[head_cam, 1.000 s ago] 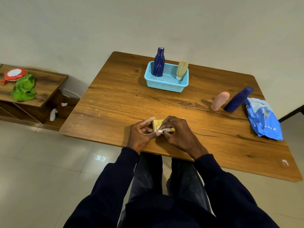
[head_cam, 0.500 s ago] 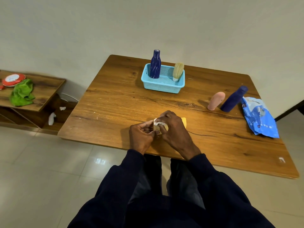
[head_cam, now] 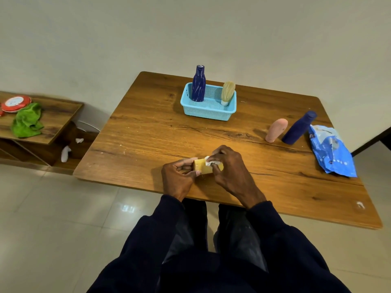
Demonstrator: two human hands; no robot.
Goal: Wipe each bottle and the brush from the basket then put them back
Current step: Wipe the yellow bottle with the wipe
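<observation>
Two hands worked near the front edge of a wooden table whose brown grain carried dark streaks and a few pale specks. The left hand gripped one end of a small yellow bottle, fingers and thumb curled round it, and held it lying sideways just above the wood. The right hand pinched a crumpled white wipe against the bottle's upper side, with its fingers bent over it. Toward the far edge stood a light blue basket with mesh walls; inside it a dark blue striped bottle stood upright at the left, and a brush with pale bristles pointing up leaned at the right. Well apart from the basket, on the right side of the table, a pink bottle and a plain dark blue bottle stood side by side. Just beside the blue one lay a crinkled blue packet. A plain cream wall rose behind the table, and glossy pale floor tiles reflected light below. To the left, a low wooden shelf against the wall bore a green cloth and a round red and white thing, touching each other. White scraps lay in the shelf's lower opening. Dark sleeves covered both arms.
</observation>
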